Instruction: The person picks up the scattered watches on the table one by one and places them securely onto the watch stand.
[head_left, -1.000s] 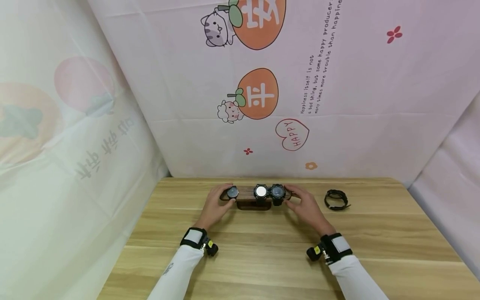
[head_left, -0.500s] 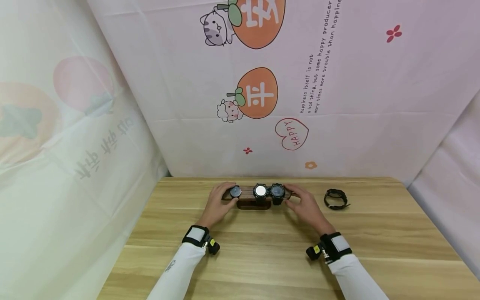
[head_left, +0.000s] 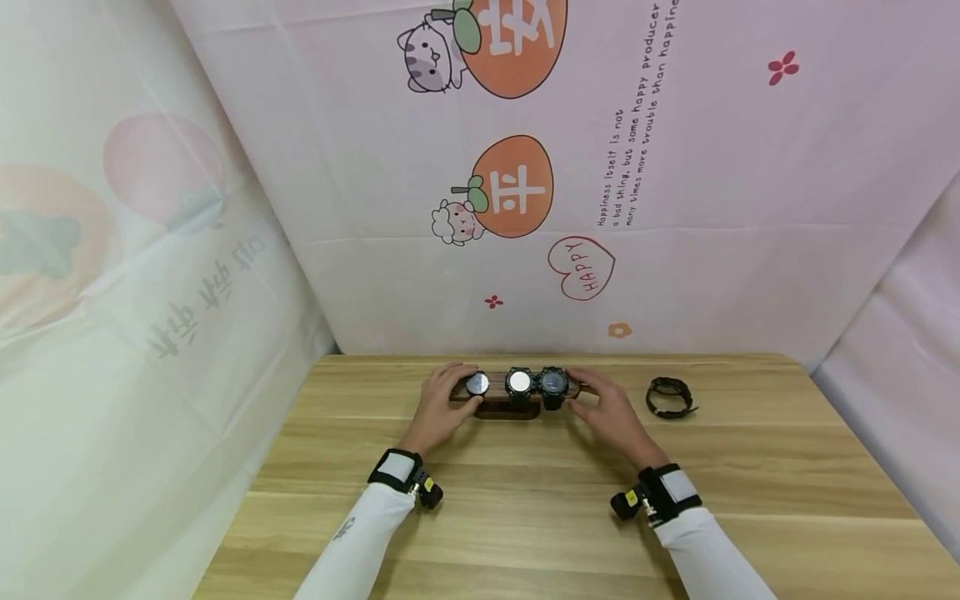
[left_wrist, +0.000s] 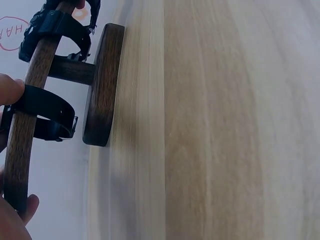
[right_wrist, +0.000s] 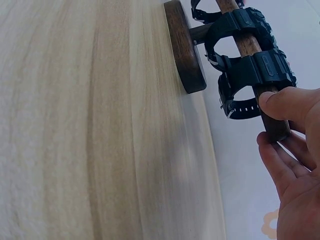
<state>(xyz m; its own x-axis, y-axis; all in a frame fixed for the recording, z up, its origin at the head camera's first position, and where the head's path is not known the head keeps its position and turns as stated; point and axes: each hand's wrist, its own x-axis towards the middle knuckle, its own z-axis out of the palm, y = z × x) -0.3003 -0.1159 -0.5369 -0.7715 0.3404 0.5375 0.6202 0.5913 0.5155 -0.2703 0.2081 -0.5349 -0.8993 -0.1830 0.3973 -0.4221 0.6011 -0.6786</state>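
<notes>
A dark wooden watch stand [head_left: 496, 386] stands at the back of the table, its long crossbar raised over a flat base [left_wrist: 105, 85]. My left hand [head_left: 441, 407] pinches a slim black wristwatch [head_left: 477, 383] looped on the left part of the bar, thumb in front and fingers behind. In the left wrist view its strap [left_wrist: 47, 106] hangs below the bar. My right hand [head_left: 611, 414] grips the bar's right end [right_wrist: 274, 125], thumb on one side and fingers round the other. Beside it sit a white-faced watch [head_left: 519, 381] and a dark-faced watch [head_left: 553, 382], close together.
Another black watch [head_left: 670, 398] lies on the wooden table [head_left: 525, 517], right of the stand. A printed white cloth [head_left: 675, 283] hangs just behind the table's back edge, with more cloth along both sides.
My left hand has slid the slim watch a little rightward along the bar, nearer the white-faced one. The right hand keeps its grip on the bar's end.
</notes>
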